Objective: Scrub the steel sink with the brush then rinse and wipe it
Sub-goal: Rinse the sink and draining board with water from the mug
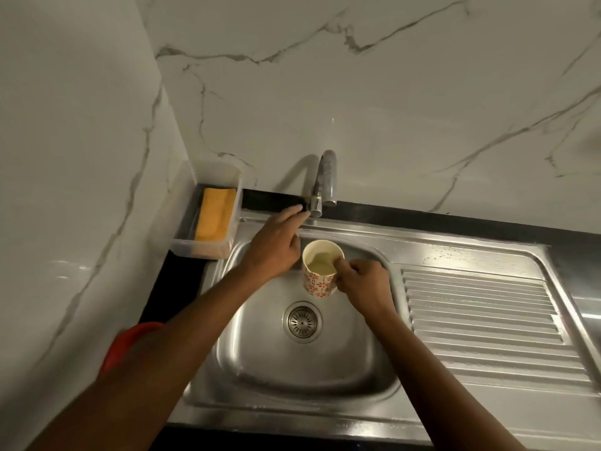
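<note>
The red thing (123, 343) on the left is mostly hidden under the left forearm. Only a curved edge shows, so what it is cannot be told. Both arms are cut off by the lower edge of the view, and the right end of the drainboard (481, 320) runs out of the picture. The inside of the cup (317, 284) looks pale and yellowish, but it is hard to make out whether it holds liquid. The tips of the left grip (276, 245) cover the small dark part at the foot of the tap (327, 174), so its shape is unclear.

One steel sink (247, 353) is set in the dark desk (169, 288), in the corner formed by the marble walls (390, 92). It has one basin with one round drain (302, 321) in the middle and one ribbed drainboard to the right. One tap stands at the back rim, its spout curving over the basin.

Two bare hands are in view. The left grip is released: its fingers stretch nearly straight to the foot of the tap and touch it, with the thumb held apart. The right grip is clenched on the one cup, white with a red pattern. It pinches the rim with the thumb inside and holds the cup upright over the back of the basin, below the spout.

One clear plastic tray (201, 249) sits on the desk by the sink's back left corner, with one folded yellow cloth (215, 213) in it.
</note>
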